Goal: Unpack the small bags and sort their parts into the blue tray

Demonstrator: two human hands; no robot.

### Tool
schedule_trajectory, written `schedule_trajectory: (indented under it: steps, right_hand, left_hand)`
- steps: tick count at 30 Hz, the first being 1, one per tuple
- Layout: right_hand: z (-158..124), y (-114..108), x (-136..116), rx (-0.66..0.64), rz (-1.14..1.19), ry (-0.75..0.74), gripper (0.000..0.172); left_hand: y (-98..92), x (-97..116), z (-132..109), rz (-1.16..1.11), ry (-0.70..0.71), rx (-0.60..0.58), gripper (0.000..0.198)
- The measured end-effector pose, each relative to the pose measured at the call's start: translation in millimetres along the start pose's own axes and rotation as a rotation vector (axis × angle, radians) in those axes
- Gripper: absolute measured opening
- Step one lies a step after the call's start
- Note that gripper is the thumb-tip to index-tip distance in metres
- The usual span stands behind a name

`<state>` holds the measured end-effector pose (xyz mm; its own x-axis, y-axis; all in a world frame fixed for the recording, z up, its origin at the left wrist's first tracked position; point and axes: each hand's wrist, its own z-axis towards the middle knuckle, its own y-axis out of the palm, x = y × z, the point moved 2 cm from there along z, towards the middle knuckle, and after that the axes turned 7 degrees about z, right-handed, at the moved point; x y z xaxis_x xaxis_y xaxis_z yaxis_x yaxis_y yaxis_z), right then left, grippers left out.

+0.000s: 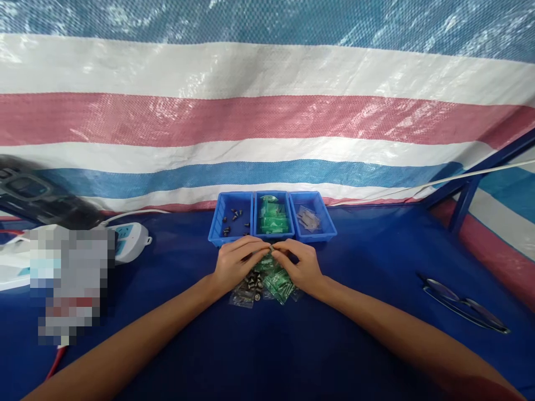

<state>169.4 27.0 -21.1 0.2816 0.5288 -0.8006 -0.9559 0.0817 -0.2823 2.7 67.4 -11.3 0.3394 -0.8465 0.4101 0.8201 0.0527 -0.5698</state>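
Note:
My left hand point(236, 260) and my right hand point(301, 265) meet fingertip to fingertip over a small heap of clear plastic bags point(267, 284) on the blue cloth. Some bags hold green parts point(279, 284), others dark screws point(251, 281). Both hands pinch a small piece between them that I cannot make out. Just behind the hands stand three blue trays side by side: the left tray point(231, 217) holds several loose dark screws, the middle tray point(273, 216) green packets, the right tray point(312, 218) clear bags.
A white power strip point(129, 239) with a cable lies at the left, beside a dark device point(37, 197). A pair of glasses point(463, 303) rests at the right. A striped tarp point(267, 122) hangs behind, and a blue metal frame point(472, 184) stands at the back right.

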Motion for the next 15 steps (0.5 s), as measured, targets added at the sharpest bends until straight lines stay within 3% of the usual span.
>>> schedule_trajectory:
  steps: [15]
  right_hand:
    - [-1.8,-1.8,1.4,0.0,-0.001,0.004,0.018]
  left_hand:
    - [1.2,3.2,2.2,-0.004,-0.029,-0.038,0.012]
